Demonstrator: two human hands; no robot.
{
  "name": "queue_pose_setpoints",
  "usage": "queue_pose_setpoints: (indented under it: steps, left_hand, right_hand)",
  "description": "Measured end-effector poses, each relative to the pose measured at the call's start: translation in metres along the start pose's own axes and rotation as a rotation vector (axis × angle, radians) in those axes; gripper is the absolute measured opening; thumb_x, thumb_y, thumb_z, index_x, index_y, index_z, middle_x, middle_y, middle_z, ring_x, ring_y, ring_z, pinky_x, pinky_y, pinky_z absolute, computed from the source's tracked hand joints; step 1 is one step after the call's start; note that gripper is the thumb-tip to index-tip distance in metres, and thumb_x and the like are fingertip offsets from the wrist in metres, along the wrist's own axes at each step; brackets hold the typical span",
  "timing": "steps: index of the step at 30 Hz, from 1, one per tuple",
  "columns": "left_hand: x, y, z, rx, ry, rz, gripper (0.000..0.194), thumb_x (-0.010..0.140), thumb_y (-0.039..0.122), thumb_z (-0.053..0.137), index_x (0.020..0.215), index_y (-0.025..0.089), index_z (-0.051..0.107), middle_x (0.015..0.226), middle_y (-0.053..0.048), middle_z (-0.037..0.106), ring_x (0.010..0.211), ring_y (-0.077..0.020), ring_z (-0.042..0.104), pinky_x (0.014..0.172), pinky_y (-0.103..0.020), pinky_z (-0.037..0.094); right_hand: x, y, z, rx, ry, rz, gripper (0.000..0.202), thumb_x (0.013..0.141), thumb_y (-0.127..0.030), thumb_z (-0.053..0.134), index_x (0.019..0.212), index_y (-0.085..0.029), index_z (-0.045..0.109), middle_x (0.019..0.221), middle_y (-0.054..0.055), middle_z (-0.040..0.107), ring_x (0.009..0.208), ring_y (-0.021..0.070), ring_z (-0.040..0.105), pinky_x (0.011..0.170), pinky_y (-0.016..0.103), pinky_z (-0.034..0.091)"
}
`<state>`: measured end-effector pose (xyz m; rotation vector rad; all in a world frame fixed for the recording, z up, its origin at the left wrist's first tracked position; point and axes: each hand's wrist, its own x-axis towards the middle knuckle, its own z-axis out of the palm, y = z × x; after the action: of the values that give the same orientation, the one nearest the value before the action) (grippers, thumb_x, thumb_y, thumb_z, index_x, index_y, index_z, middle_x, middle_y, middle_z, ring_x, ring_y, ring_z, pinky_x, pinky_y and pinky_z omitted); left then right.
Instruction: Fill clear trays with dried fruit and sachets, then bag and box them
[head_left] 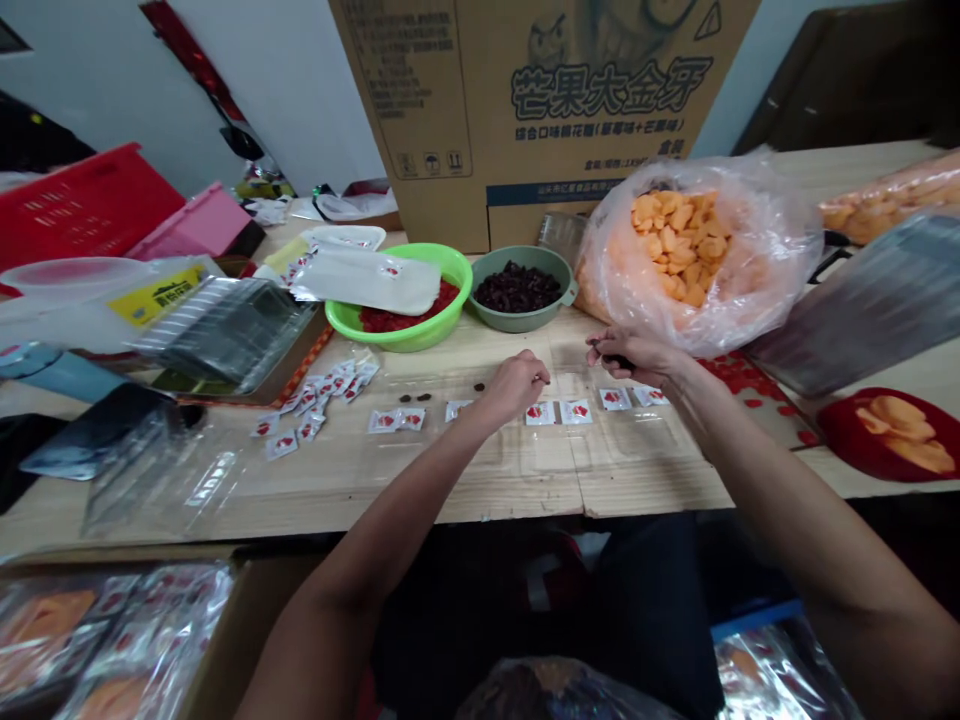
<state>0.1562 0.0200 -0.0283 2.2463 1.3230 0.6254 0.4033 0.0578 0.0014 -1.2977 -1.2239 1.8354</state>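
My left hand (pixel 519 384) is closed in a pinch over the clear plastic trays (pixel 491 450); whatever its fingertips hold is hidden. To the right, my right hand (pixel 630 356) is curled palm up around several dark candy pieces (pixel 616 361). Below the hands, small white and red sachets (pixel 577 412) lie in pairs in the trays. Three dark pieces (pixel 414 398) sit in the tray section left of my left hand. Behind the hands stands a grey-green bowl (pixel 517 320) of similar dark pieces.
A green bowl (pixel 349 325) carries a white tray (pixel 386 280) above red pieces. An orange-filled plastic bag (pixel 780 240) stands behind my right hand. Loose sachets (pixel 315 395) lie left. A red scoop (pixel 840 435) holds orange pieces. A large carton (pixel 480 110) stands behind.
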Motion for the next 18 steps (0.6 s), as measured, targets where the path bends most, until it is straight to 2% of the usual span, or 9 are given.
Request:
queue_pose_setpoints:
  steps: [3, 5, 8, 9, 11, 15, 18]
  left_hand:
    - [0.008, 0.006, 0.016, 0.132, -0.060, 0.031, 0.025, 0.086, 0.004, 0.056, 0.089, 0.017, 0.076, 0.097, -0.006, 0.073, 0.089, -0.0176, 0.068, 0.089, -0.029, 0.053]
    - [0.009, 0.004, 0.022, 0.213, -0.110, 0.043, 0.024, 0.088, 0.006, 0.056, 0.088, 0.017, 0.077, 0.096, -0.007, 0.074, 0.096, -0.0201, 0.066, 0.093, -0.032, 0.052]
    - [0.011, 0.000, 0.026, 0.302, -0.167, 0.088, 0.025, 0.091, 0.009, 0.054, 0.087, 0.017, 0.077, 0.096, -0.009, 0.073, 0.099, -0.0213, 0.065, 0.100, -0.035, 0.049]
    - [0.011, 0.000, 0.026, 0.314, -0.184, 0.104, 0.027, 0.091, 0.009, 0.052, 0.089, 0.017, 0.078, 0.096, -0.009, 0.074, 0.099, -0.0209, 0.065, 0.102, -0.036, 0.048]
    - [0.012, -0.001, 0.026, 0.314, -0.212, 0.105, 0.030, 0.090, 0.006, 0.050, 0.094, 0.018, 0.078, 0.097, -0.008, 0.075, 0.098, -0.0201, 0.066, 0.103, -0.035, 0.048]
    - [0.011, 0.000, 0.024, 0.301, -0.221, 0.017, 0.032, 0.091, 0.007, 0.049, 0.097, 0.018, 0.079, 0.096, -0.007, 0.075, 0.095, -0.0205, 0.067, 0.094, -0.032, 0.051]
    - [0.012, 0.006, 0.023, 0.263, -0.175, -0.030, 0.028, 0.092, 0.011, 0.052, 0.092, 0.017, 0.079, 0.098, -0.008, 0.071, 0.091, -0.0193, 0.067, 0.091, -0.030, 0.052]
  right_hand:
    - [-0.005, 0.014, 0.000, -0.207, 0.041, -0.078, 0.012, 0.083, -0.013, 0.060, 0.094, -0.016, 0.057, 0.074, 0.003, 0.063, 0.049, 0.0082, 0.038, 0.041, 0.019, 0.025]
    - [-0.004, 0.020, 0.005, -0.466, 0.088, -0.164, 0.012, 0.087, -0.012, 0.056, 0.095, -0.015, 0.063, 0.076, 0.003, 0.064, 0.054, 0.0105, 0.046, 0.048, 0.020, 0.035]
    - [0.001, 0.028, 0.019, -0.918, 0.097, -0.305, 0.025, 0.087, -0.006, 0.051, 0.100, -0.013, 0.070, 0.095, 0.008, 0.072, 0.080, 0.0164, 0.062, 0.074, 0.023, 0.048]
    - [0.002, 0.030, 0.024, -1.038, 0.080, -0.340, 0.028, 0.086, -0.005, 0.051, 0.103, -0.013, 0.072, 0.103, 0.010, 0.073, 0.090, 0.0183, 0.064, 0.082, 0.025, 0.048]
    - [0.003, 0.035, 0.032, -1.215, 0.023, -0.371, 0.031, 0.085, -0.005, 0.052, 0.106, -0.012, 0.074, 0.109, 0.012, 0.073, 0.097, 0.0211, 0.065, 0.088, 0.026, 0.047]
    - [0.000, 0.039, 0.032, -1.317, -0.057, -0.372, 0.029, 0.084, -0.012, 0.058, 0.107, -0.012, 0.076, 0.107, 0.015, 0.072, 0.094, 0.0234, 0.065, 0.086, 0.028, 0.048]
    - [-0.002, 0.037, 0.019, -1.034, 0.054, -0.316, 0.034, 0.089, -0.016, 0.052, 0.115, -0.013, 0.074, 0.106, 0.012, 0.072, 0.087, 0.0205, 0.064, 0.081, 0.027, 0.050]
